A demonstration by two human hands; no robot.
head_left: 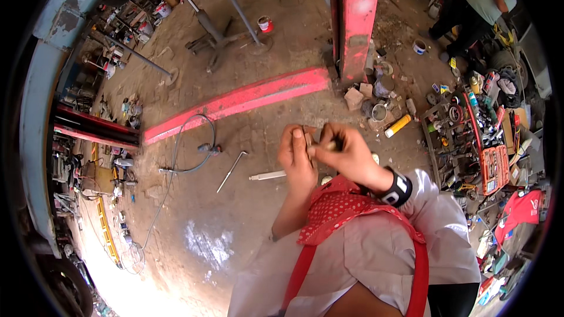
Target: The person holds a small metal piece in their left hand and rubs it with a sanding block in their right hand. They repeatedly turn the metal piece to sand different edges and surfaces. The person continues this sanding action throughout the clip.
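Red straps [418, 270] and a red dotted cloth [335, 208] over a pale shirt fill the bottom of the view, closest to the lens, with both forearms rising from them toward the middle. Just beyond, the left hand [295, 155] is closed around a small dark metal part [308, 144], gripping it upright so that its long axis runs roughly up and down between thumb and fingers. The right hand [346, 152], wearing a black wrist strap [398, 189], comes in from the right and pinches the same part from the side, fingertips pressed together on it; a pale stub shows near its fingers at the right, but what it is cannot be told. The two hands touch, so the part lies directly between them, held more fully by the left. Past the hands, on the dusty concrete floor [235, 211], a pale rod [267, 175] lies crosswise just left of them, then an angled metal bar [231, 170] and a grey hose [191, 147] curling leftward. Farther off stands a red lift post [358, 17] with its red floor beam [235, 103], a yellow can [398, 125] near clutter at its base, and an orange socket tray [495, 167] at the right. Another person [476, 6] stands at the far right top.
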